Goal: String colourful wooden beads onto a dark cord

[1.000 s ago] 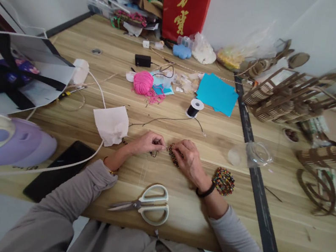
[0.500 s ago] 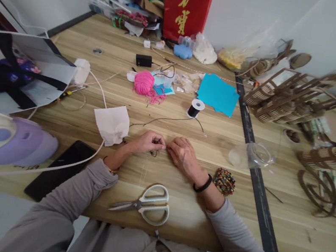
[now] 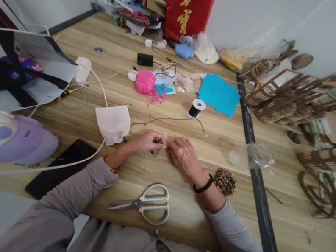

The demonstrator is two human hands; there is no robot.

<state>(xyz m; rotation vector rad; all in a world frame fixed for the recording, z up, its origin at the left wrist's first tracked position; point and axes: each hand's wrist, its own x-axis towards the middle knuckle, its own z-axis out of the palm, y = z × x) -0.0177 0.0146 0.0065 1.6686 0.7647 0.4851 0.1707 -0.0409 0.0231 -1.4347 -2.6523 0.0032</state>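
Note:
My left hand (image 3: 151, 141) is pinched closed, with a short piece of dark cord (image 3: 154, 153) showing just under its fingers. Close beside it, my right hand (image 3: 182, 152) has its fingers pressed together; what lies between its fingertips is too small to make out. The fingertips of both hands nearly meet above the wooden table (image 3: 204, 218). Beyond them stands a spool of black cord (image 3: 196, 108), its loose cord running left toward a white paper (image 3: 112, 123). Scissors (image 3: 142, 202) lie open nearer my body. Coiled multicoloured beads (image 3: 224, 182) rest right of my right wrist.
A black phone (image 3: 61, 168) and a white and purple device (image 3: 20, 140) are at the left, crossed by a white cable. Pink yarn (image 3: 145, 82) and blue sheets (image 3: 219, 94) lie farther back. Wooden models (image 3: 284, 98) stand at the right.
The view has shifted very slightly. Both hands keep almost the same position and closed pose.

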